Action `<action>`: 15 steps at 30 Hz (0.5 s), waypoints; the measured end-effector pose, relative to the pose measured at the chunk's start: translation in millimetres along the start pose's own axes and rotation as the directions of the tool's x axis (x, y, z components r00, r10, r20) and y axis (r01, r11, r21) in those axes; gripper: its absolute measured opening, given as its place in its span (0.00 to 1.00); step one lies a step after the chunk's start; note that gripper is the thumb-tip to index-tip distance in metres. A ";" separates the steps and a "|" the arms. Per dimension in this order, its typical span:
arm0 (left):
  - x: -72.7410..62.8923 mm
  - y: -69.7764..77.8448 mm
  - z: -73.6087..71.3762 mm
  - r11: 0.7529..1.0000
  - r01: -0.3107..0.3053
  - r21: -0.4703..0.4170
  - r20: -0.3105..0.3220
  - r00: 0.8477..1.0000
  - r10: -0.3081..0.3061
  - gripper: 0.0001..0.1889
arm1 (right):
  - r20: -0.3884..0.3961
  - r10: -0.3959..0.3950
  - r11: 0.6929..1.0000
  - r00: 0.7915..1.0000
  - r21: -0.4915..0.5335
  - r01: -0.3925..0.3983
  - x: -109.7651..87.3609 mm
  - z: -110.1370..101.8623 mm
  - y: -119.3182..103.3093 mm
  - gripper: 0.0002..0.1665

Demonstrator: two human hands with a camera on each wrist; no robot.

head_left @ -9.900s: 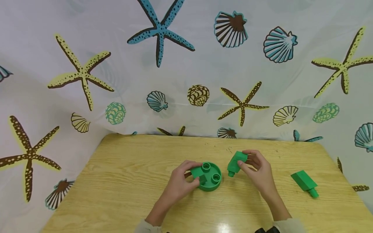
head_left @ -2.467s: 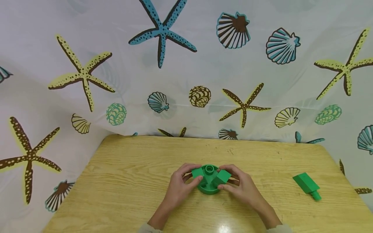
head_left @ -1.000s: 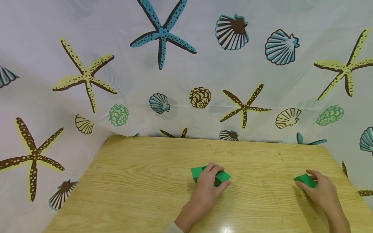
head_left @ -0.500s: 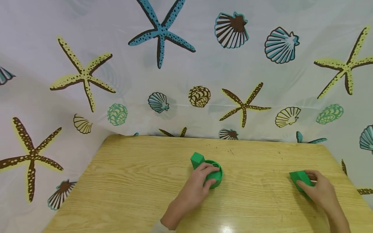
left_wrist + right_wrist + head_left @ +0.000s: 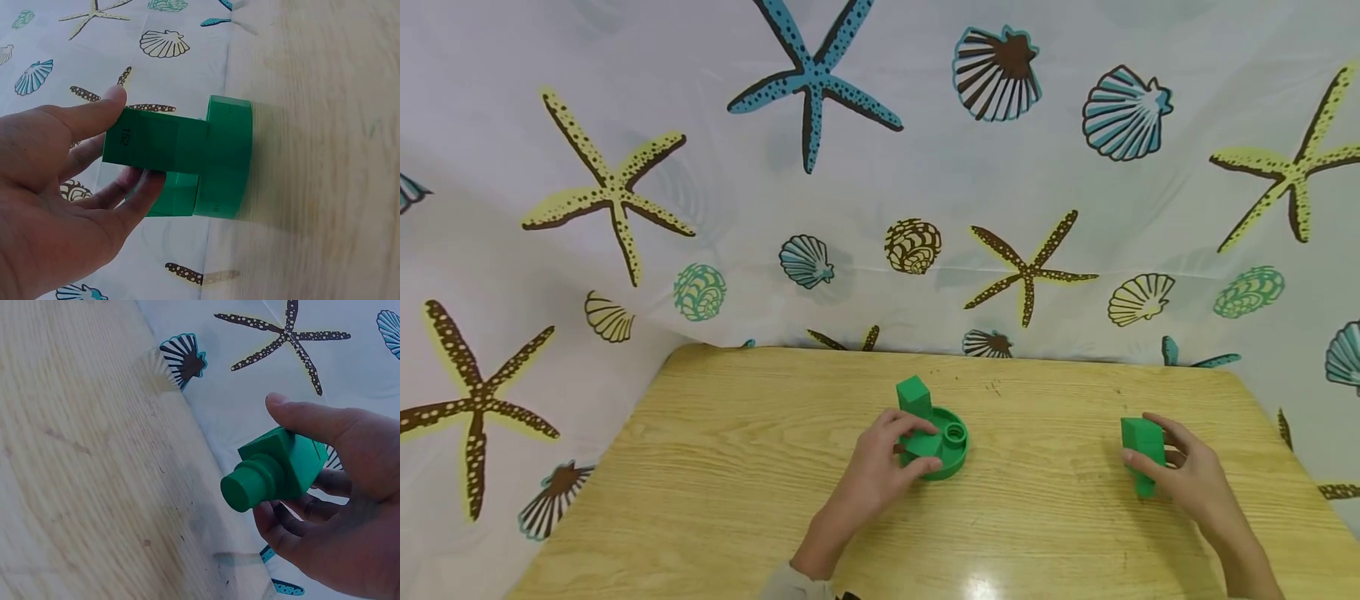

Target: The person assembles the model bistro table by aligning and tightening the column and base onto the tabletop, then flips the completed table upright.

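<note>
On the table sits a round green base (image 5: 943,475) with a low rim. Two green blocks stand in it: a back block (image 5: 913,395) and a front-left block (image 5: 922,446). A bare round socket (image 5: 955,434) shows at the base's right. My left hand (image 5: 868,467) holds the front-left block between thumb and fingers; its side bears the number 152 (image 5: 125,137) in the left wrist view. Well to the right, my right hand (image 5: 1198,477) grips a third green block (image 5: 1142,443) above the table. That block's round peg (image 5: 240,489) points downward, clear of the fingers.
The wooden table (image 5: 1037,533) carries the base near its middle. A pale curtain (image 5: 865,192) printed with starfish and shells hangs behind and along both sides. Wood surface lies between my two hands.
The left hand has turned the base clockwise with its blocks, bringing the bare socket to the right. The right hand has picked up the third block, moved it left and tilted its peg downward.
</note>
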State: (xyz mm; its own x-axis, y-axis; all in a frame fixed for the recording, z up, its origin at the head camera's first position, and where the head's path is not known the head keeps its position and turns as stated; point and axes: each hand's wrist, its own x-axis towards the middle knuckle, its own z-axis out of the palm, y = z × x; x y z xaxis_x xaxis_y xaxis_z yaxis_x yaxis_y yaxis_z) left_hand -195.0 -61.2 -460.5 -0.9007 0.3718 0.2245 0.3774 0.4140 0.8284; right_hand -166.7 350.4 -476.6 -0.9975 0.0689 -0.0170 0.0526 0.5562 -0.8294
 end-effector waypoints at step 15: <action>1.7 -18.7 -12.8 0.974 0.009 -0.225 0.025 1.000 -0.004 0.17 | -0.036 0.007 0.995 0.999 0.099 -0.003 3.0 19.0 -11.0 0.47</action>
State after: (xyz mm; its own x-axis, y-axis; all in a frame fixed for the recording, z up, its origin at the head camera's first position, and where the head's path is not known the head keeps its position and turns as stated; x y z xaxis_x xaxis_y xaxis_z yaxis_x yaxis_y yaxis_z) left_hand -206.4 -79.0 -469.0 -0.8964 0.3913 0.2083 0.3108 0.2197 0.9247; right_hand -171.1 328.7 -478.1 -0.9948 0.1023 -0.0029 0.0510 0.4711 -0.8806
